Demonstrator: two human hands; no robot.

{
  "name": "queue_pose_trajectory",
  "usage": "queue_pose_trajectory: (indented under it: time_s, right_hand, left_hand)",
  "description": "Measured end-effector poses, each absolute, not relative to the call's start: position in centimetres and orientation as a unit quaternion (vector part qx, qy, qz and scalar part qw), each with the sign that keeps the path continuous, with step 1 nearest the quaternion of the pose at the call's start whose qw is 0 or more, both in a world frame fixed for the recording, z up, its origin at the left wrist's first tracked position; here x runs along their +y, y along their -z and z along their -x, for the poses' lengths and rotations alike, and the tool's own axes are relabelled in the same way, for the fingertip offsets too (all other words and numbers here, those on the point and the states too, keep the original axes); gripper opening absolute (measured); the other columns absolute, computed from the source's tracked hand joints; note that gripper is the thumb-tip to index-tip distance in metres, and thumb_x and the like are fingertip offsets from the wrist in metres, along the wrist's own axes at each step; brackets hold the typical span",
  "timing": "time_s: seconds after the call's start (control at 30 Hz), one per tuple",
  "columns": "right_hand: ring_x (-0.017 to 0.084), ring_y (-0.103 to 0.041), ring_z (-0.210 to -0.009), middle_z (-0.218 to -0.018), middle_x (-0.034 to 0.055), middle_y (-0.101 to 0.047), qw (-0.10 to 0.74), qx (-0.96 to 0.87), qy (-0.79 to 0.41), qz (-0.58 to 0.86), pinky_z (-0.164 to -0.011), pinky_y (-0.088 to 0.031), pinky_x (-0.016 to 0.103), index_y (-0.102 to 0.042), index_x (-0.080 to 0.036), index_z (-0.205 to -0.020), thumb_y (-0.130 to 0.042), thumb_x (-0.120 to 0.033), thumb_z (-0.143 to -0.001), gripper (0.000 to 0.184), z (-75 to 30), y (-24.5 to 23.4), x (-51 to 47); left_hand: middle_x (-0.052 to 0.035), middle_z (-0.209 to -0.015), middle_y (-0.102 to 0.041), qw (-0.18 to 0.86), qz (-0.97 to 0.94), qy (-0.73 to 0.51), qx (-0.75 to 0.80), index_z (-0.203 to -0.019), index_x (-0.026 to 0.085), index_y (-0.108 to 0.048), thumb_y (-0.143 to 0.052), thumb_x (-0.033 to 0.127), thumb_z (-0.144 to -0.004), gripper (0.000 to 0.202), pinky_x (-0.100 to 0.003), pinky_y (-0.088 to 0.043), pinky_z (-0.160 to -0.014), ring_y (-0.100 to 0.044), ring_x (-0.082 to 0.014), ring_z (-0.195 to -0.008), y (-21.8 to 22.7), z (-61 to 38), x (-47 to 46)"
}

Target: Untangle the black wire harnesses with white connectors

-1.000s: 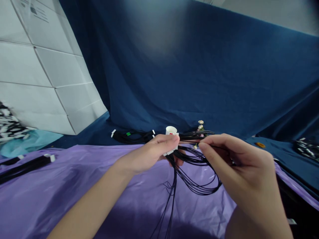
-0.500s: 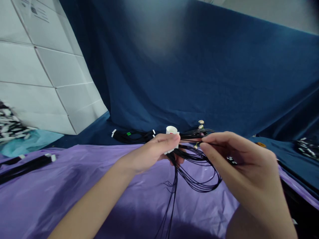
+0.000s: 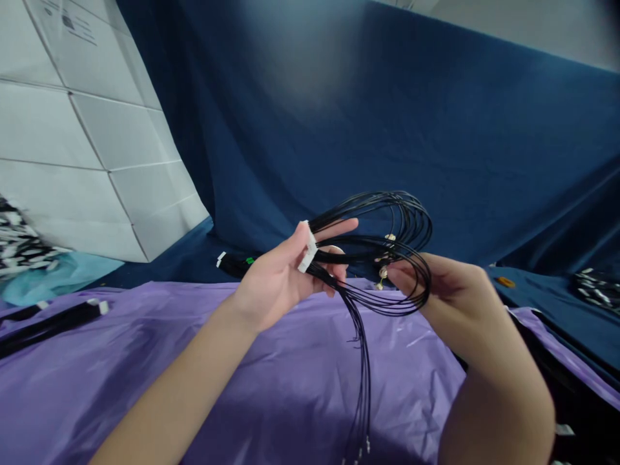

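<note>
My left hand [image 3: 285,268] is closed on a white connector [image 3: 309,248], which lies between thumb and fingers, with the index finger stretched out behind the wires. Thin black wires [image 3: 392,307] leave the connector and bend round in large loops to the right. Several loose ends [image 3: 364,387] hang down, tipped with small metal terminals. At the right side of the loops, my right hand [image 3: 431,281] has its fingers bent together on the black wires; the wires partly cover its fingertips. Behind the left fingers, a white cup-like rim [image 3: 334,250] shows only in part.
Purple sheeting [image 3: 203,374] covers the table. Black cable bundles with white ends [image 3: 58,326] lie at left, another [image 3: 232,263] behind my left hand. Small pale flowers [image 3: 390,239] stand behind the loops. An orange ring [image 3: 506,282] is at right, white boxes [image 3: 87,142] at left.
My left hand has turned and moved left, bringing the connector face into view. The wire loops have risen and spread. My right hand has shifted slightly and now touches the loops.
</note>
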State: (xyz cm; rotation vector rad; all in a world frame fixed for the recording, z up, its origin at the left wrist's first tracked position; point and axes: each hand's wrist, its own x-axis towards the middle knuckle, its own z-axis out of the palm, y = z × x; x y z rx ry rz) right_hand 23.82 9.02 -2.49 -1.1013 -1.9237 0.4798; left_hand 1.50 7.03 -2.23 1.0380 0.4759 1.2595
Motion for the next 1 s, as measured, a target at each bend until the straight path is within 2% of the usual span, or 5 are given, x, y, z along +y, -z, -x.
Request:
queue_pose_trajectory:
  time_s: [0.17, 0.33, 0.63, 0.8, 1.0]
  right_hand:
    - [0.014, -0.058, -0.069, -0.073, 0.0014, -0.066, 0.417, -0.797, -0.201, 0.389, -0.062, -0.044, 0.026, -0.069, -0.018, -0.078, -0.064, -0.035, -0.087, 0.020, -21.8, 2.4, 8.7]
    - [0.012, -0.061, -0.069, -0.080, 0.0001, -0.068, 0.431, -0.827, -0.179, 0.312, -0.057, -0.045, 0.024, -0.070, -0.020, -0.085, -0.068, -0.026, -0.083, 0.006, -20.6, 2.7, 8.3]
    - [0.014, -0.064, -0.075, -0.088, 0.0020, -0.069, 0.438, -0.852, -0.119, 0.263, -0.074, -0.052, 0.030, -0.068, -0.021, -0.090, -0.063, -0.020, -0.086, 0.006, -19.8, 2.8, 8.4]
    - [0.017, -0.064, -0.081, -0.090, 0.0027, -0.069, 0.446, -0.838, -0.148, 0.277, -0.072, -0.052, 0.030, -0.067, -0.021, -0.086, -0.065, -0.020, -0.084, 0.003, -19.7, 2.7, 8.0]
    - [0.016, -0.063, -0.077, -0.084, 0.0025, -0.068, 0.463, -0.799, -0.249, 0.292, -0.070, -0.050, 0.030, -0.066, -0.019, -0.082, -0.065, -0.019, -0.084, 0.003, -19.5, 2.4, 7.5]
  left_hand:
    - [-0.0047, -0.077, -0.064, 0.645, -0.464, -0.569, 0.211, -0.108, 0.024, -0.071, -0.036, 0.053, -0.096, 0.047, -0.032, -0.046, -0.084, -0.059, -0.0156, -0.078, 2.2, -1.7, 6.8]
    - [-0.0043, -0.080, -0.064, 0.645, -0.465, -0.568, 0.211, -0.110, 0.024, -0.070, -0.040, 0.054, -0.094, 0.045, -0.032, -0.047, -0.086, -0.060, -0.0159, -0.080, 2.5, -1.9, 6.9]
    - [-0.0042, -0.082, -0.065, 0.660, -0.470, -0.554, 0.192, -0.111, 0.023, -0.070, -0.039, 0.053, -0.095, 0.046, -0.032, -0.046, -0.089, -0.059, -0.0156, -0.083, 2.8, -1.9, 7.1]
    - [-0.0043, -0.081, -0.064, 0.666, -0.463, -0.551, 0.198, -0.110, 0.025, -0.070, -0.039, 0.054, -0.095, 0.045, -0.032, -0.046, -0.090, -0.060, -0.0154, -0.082, 2.6, -1.9, 7.0]
    - [-0.0045, -0.082, -0.065, 0.682, -0.458, -0.545, 0.163, -0.113, 0.021, -0.068, -0.035, 0.051, -0.097, 0.047, -0.030, -0.046, -0.088, -0.061, -0.0145, -0.083, 2.7, -1.8, 7.0]
